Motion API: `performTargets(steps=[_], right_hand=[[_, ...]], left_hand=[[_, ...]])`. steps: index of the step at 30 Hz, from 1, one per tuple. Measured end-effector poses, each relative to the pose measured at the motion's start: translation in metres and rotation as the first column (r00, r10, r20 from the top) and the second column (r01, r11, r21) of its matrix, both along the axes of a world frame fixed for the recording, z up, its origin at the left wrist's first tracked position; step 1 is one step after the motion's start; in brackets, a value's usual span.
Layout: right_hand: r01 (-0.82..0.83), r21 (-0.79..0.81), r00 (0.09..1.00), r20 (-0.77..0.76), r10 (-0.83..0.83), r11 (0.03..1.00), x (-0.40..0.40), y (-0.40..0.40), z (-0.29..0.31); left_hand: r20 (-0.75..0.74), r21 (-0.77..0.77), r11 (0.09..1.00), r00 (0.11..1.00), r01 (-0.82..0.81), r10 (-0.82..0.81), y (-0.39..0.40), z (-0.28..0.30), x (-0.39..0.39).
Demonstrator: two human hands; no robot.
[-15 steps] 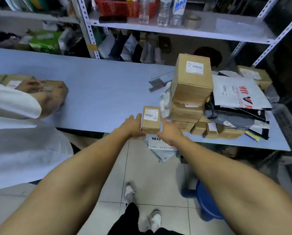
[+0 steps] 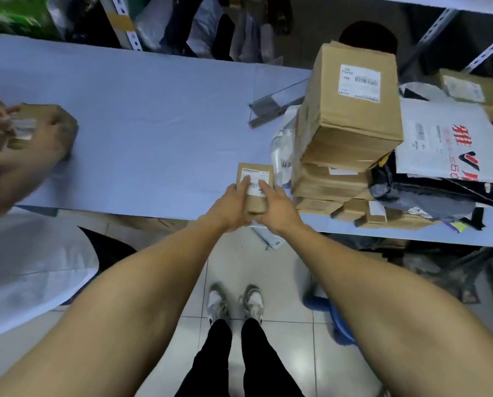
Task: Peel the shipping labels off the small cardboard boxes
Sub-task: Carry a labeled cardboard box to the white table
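Note:
A small cardboard box (image 2: 256, 204) with a white shipping label (image 2: 255, 179) on its top face sits at the table's near edge, held between both hands. My left hand (image 2: 229, 209) grips its left side with the thumb lying on the label. My right hand (image 2: 276, 206) grips the right side, its thumb also on the label. The label lies flat on the box. To the right stands a pile of cardboard boxes (image 2: 345, 144), the top one carrying a label (image 2: 359, 83).
Along the light blue table (image 2: 153, 133), another person's hands (image 2: 24, 133) at the left hold a small box. Mailer bags (image 2: 443, 156) lie right of the pile. A clear plastic piece (image 2: 274, 104) lies behind. A blue stool (image 2: 335, 316) stands on the tiled floor.
Both thumbs have moved up onto the label of the small box. The view has tilted down and closer to the table.

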State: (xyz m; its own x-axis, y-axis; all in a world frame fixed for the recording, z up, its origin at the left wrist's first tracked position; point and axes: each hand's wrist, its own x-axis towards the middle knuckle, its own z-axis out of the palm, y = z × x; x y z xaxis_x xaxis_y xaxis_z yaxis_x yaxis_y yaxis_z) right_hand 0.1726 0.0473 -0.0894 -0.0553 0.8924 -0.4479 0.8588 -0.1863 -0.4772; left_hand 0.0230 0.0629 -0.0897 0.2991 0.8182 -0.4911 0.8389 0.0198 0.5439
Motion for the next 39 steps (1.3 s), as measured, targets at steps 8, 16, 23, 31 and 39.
performTargets(steps=[8,16,23,31,39], right_hand=[[0.120,0.026,0.966,-0.233,-0.111,0.992,0.002,0.001,0.004],[-0.118,0.110,0.977,-0.165,0.136,0.987,-0.010,-0.031,0.032],[-0.387,0.185,0.907,-0.099,0.409,0.903,-0.083,-0.073,0.051],[-0.709,0.236,0.644,-0.169,0.746,0.665,-0.196,-0.197,0.071],[-0.886,0.261,0.335,-0.205,0.919,0.382,-0.293,-0.342,0.081]], left_hand=[[0.022,0.143,0.982,0.992,-0.124,0.122,-0.009,0.007,-0.001],[0.003,0.226,0.936,0.961,-0.269,0.276,-0.062,0.030,-0.011],[0.017,0.270,0.804,0.838,-0.530,0.546,-0.147,0.049,-0.074],[-0.026,0.313,0.529,0.549,-0.789,0.835,-0.321,0.073,-0.153],[-0.022,0.281,0.183,0.185,-0.942,0.983,-0.501,0.090,-0.199]])
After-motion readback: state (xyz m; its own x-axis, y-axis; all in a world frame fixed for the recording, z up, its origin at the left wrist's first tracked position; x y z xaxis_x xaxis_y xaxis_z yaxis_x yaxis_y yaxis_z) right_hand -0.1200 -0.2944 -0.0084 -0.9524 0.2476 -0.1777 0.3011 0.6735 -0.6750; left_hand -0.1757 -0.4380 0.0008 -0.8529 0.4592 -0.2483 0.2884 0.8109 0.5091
